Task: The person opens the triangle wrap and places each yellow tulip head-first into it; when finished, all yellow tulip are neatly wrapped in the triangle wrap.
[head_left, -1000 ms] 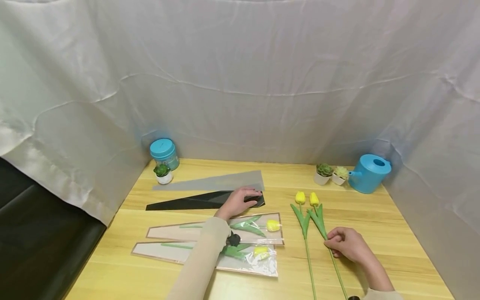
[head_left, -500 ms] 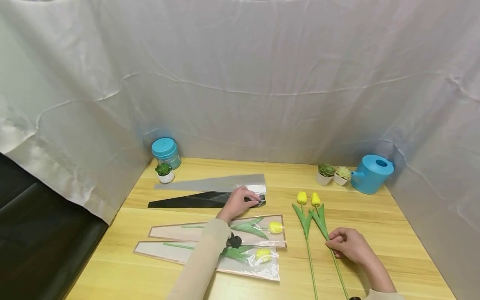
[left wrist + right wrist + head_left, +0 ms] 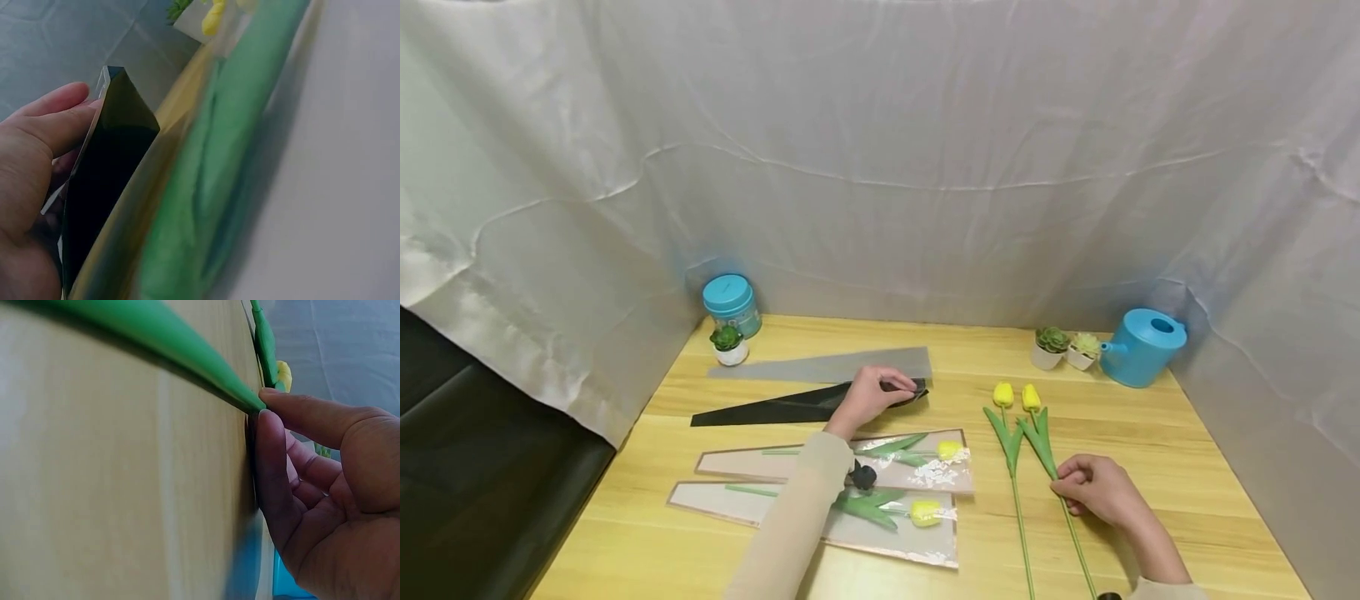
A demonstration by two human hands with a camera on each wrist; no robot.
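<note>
My left hand (image 3: pixel 871 398) pinches the wide right end of a black flower sleeve (image 3: pixel 775 410), which lifts and bends off the table there. In the left wrist view the sleeve (image 3: pixel 112 150) stands up between thumb and fingers. My right hand (image 3: pixel 1096 490) pinches the stem of a yellow tulip (image 3: pixel 1043 442) just below its leaves; the right wrist view shows thumb and fingertip on the green stem (image 3: pixel 244 400). Another yellow tulip (image 3: pixel 1006 437) lies just left of it. Below my left hand lie two clear-fronted sleeves, a pinkish one (image 3: pixel 752 467) and a whitish one (image 3: pixel 917 546), each with a yellow tulip inside.
A grey sleeve (image 3: pixel 835 367) lies behind the black one. At the back left stand a blue-lidded jar (image 3: pixel 732 304) and a potted plant (image 3: pixel 728 345). Two small succulents (image 3: pixel 1049 348) and a blue watering can (image 3: pixel 1142 348) stand at the back right. Grey curtains (image 3: pixel 880 208) surround the wooden table.
The left hand has drawn slightly left, and the black sleeve's right end has risen and curled in its fingers. The right hand has stayed on the tulip stem.
</note>
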